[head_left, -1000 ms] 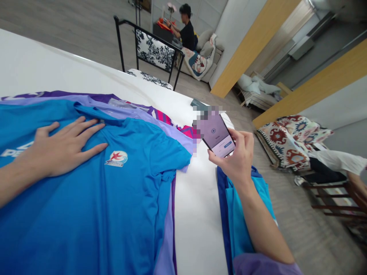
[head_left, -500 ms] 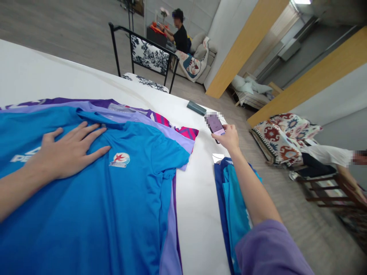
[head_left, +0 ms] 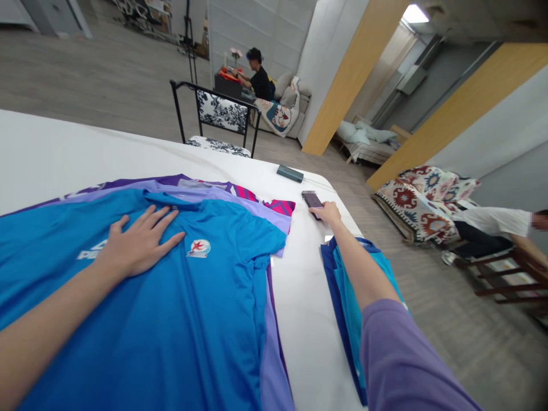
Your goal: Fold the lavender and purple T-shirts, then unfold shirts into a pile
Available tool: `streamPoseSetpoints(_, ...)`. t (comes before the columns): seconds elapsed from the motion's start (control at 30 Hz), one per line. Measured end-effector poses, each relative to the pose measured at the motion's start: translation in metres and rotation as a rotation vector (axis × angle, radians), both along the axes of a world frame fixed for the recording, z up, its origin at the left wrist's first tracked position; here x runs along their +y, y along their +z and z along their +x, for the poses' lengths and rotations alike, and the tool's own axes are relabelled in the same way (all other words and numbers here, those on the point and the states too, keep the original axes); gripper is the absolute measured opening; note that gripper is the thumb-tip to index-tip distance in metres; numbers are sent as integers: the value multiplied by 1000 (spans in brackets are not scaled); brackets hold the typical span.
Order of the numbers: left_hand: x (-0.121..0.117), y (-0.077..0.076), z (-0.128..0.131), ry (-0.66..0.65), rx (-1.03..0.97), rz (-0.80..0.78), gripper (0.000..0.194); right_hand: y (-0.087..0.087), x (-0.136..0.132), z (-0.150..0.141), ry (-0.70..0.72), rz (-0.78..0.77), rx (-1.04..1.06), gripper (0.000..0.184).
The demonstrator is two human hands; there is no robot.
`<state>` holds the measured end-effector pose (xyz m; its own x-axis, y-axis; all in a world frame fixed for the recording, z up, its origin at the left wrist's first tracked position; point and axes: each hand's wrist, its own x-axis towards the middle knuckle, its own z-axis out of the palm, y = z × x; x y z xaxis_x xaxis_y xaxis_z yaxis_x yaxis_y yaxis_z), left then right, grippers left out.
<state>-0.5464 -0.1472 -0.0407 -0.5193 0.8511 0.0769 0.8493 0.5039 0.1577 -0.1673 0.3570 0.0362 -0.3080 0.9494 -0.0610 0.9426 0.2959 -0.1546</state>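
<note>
My left hand (head_left: 139, 240) lies flat, fingers spread, on the chest of a blue T-shirt (head_left: 205, 319) with a star badge. Beneath that shirt are a lavender shirt (head_left: 276, 348) and a dark purple shirt (head_left: 115, 184) with pink-patterned parts, all laid out on the white table (head_left: 299, 291). My right hand (head_left: 327, 213) is closed around the near end of a smartphone (head_left: 312, 200), low over the table's right side. Whether the phone touches the table I cannot tell. Folded blue and teal clothes (head_left: 349, 302) lie under my right forearm.
A dark grey oblong case (head_left: 290, 173) lies near the table's far edge. Beyond it stands a black metal chair (head_left: 222, 111) with patterned cushions. One person (head_left: 260, 80) sits at the back, another (head_left: 492, 225) at the right near a patterned-cloth sofa (head_left: 423, 200).
The camera view has tilted up, so more of the room shows. The phone has come down nearer the table and its screen looks darker. My left hand stays on the blue shirt.
</note>
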Motion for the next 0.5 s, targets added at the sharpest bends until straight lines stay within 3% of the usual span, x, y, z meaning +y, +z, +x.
streamPoseSetpoints(0.1,0,13,12,26,18,-9,80,21,-10,6,33,-18,6,82)
streamPoseSetpoints(0.17,0,24,24,30,74,15,78,42,-15,31,88,28,77,77)
streamPoseSetpoints(0.27,-2,45,48,37,180,72,73,74,-25,108,218,81,135,48)
streamPoseSetpoints(0.33,-4,61,66,38,218,103,71,88,-40,175,298,49,41,40)
streamPoseSetpoints(0.43,-4,84,93,1,242,128,71,90,-77,258,284,-16,-153,50)
streamPoseSetpoints(0.5,-1,96,114,-42,240,153,72,86,-106,288,220,-32,-211,45)
